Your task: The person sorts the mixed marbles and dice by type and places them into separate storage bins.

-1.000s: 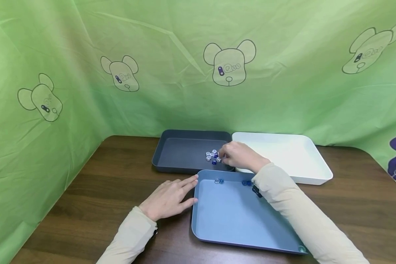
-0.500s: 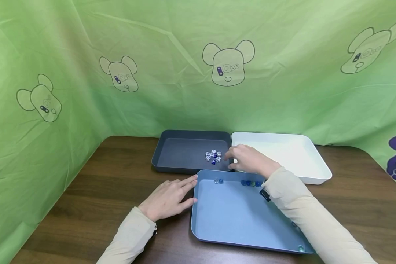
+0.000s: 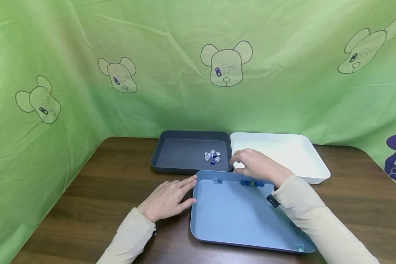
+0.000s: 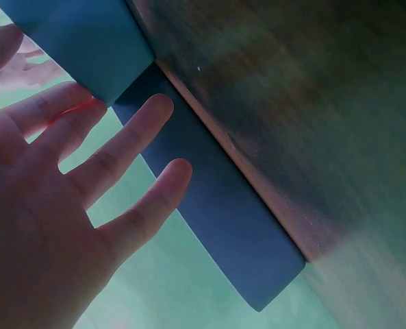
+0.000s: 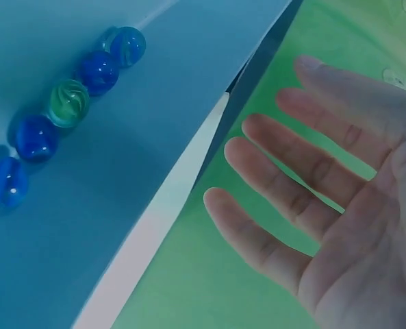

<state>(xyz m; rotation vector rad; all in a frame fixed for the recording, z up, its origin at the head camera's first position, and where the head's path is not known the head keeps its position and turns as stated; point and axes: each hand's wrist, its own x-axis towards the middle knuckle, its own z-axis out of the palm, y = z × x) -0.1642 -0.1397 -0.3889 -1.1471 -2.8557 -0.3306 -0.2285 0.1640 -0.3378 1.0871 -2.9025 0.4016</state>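
We're seeing the right hand point(image 3: 256, 163) drifting right from the dice point(image 3: 214, 156) — fingers point(image 5: 288, 149) apart, gripping nothing, marble row point(image 3: 252, 183) lying crosswise nearer us in the blue tray point(image 3: 234, 220), spread left hand point(image 3: 168, 198) farther off.

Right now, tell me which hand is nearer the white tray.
Right. The right hand is at the near left corner of the white tray; the left hand is farther off, at the left edge of the blue tray.

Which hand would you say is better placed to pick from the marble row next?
Probably the right hand: empty, near the marble row; the left hand is at the blue tray's left rim.
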